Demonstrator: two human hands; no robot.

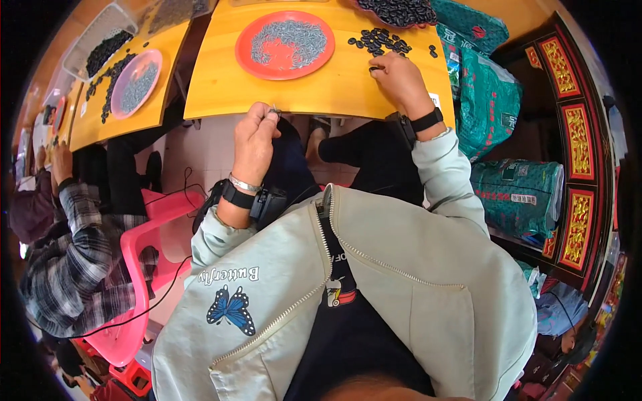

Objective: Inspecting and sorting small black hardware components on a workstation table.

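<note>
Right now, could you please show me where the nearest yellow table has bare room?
The table is bare left of the red plate and along the front edge, between the left hand and right hand. Far right is crowded: loose black pieces, more heaped beyond.

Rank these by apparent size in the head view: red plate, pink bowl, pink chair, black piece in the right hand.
1. Pink chair
2. Red plate
3. Pink bowl
4. Black piece
The bowl lies farther off, so its true size against the plate is unsure.
</note>
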